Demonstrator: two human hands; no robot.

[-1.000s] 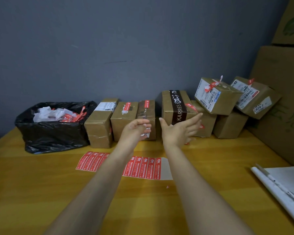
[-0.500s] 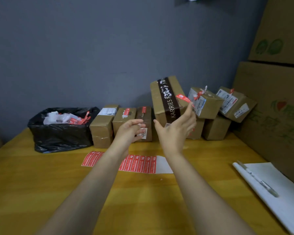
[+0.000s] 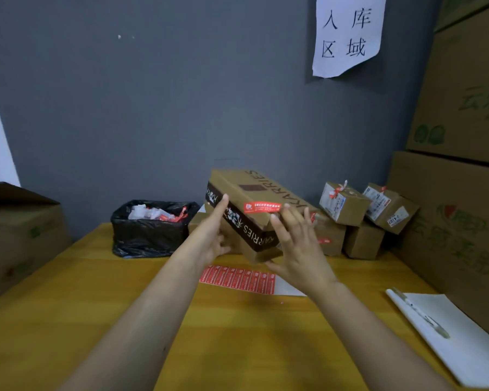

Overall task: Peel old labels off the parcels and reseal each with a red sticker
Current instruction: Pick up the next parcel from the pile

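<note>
Mid-frame, the tilted KARRIES parcel (image 3: 237, 187) hangs above the table (image 3: 68, 306) between both hands, a red sticker (image 3: 261, 207) on its upper face. The left hand (image 3: 209, 238) lays one straight digit up the dark band; its other fingers vanish beneath the box, so its grip is unclear. The right hand (image 3: 297, 249) is spread flat, fingertips on the near edge

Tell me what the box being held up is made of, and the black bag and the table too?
The box looks like brown cardboard: matte, with folded edges and a dark printed band. The black bag is probably thin plastic, since it is shiny and crinkled. The table has a smooth yellowish top with faint grain lines; real wood or a wood-look surface, I can't tell which.
</note>
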